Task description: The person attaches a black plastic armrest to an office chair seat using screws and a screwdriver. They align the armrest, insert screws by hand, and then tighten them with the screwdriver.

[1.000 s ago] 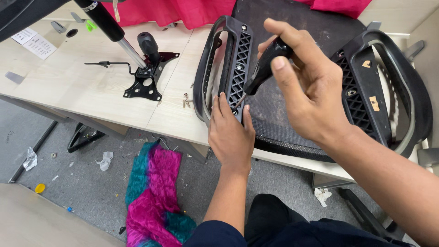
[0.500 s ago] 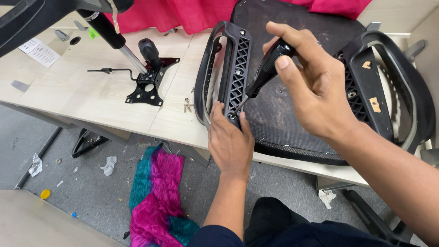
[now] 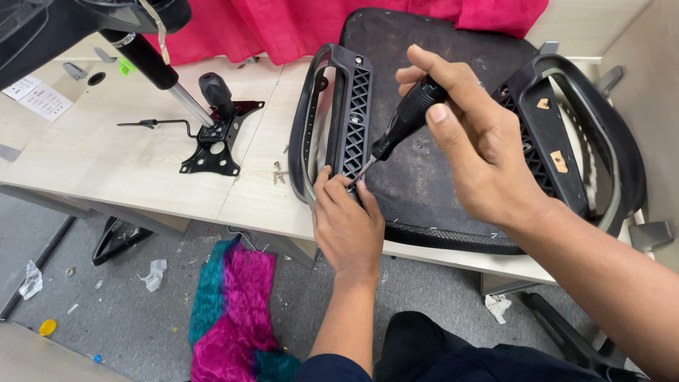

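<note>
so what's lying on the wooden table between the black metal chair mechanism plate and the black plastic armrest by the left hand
In the head view, a few small loose screws lie on the bare light wooden table, between the mechanism plate and the armrest.

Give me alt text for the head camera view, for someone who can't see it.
The right hand drives a black-handled screwdriver into a black plastic lattice chair armrest, which the left hand steadies, on an upturned black chair seat lying on a pale wooden table.

armrest (image 3: 339, 120) on table (image 3: 85, 163), mechanism plate (image 3: 216, 145) left (screws (image 3: 279, 172) between)
</note>
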